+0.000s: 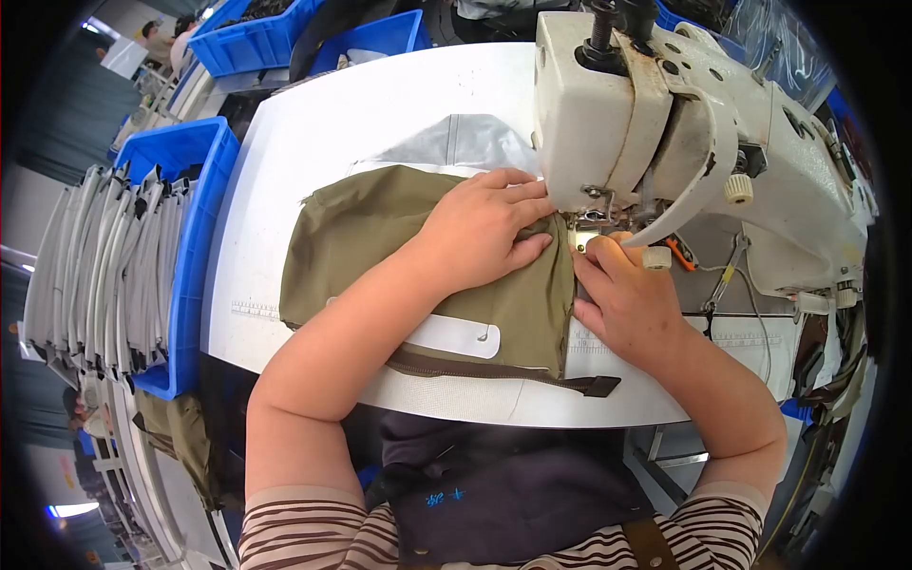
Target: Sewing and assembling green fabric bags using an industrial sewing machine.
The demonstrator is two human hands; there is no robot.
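An olive-green fabric piece (pixel 356 228), like part of a bag, lies on the white sewing table (pixel 256 228). A dark brown zipper (pixel 475 369) runs along its near edge, and a white strip (pixel 465 335) with a small slot rests on it. My left hand (pixel 489 223) presses flat on the fabric, fingers stretched toward the needle area of the sewing machine (pixel 584 114). Right of the needle, my right hand (pixel 627 299) has its fingers bent and pinches the fabric's right edge. Those fingertips are partly hidden by the machine. Silvery grey material (pixel 456 141) shows behind the fabric.
On the left, a blue bin (pixel 204 247) holds a stack of grey-edged pieces (pixel 114 271). More blue bins (pixel 252 43) stand at the far left. Tweezers (pixel 727 275) and an orange-handled tool (pixel 680 252) lie under the machine arm. Olive cloth (pixel 180 432) hangs at lower left.
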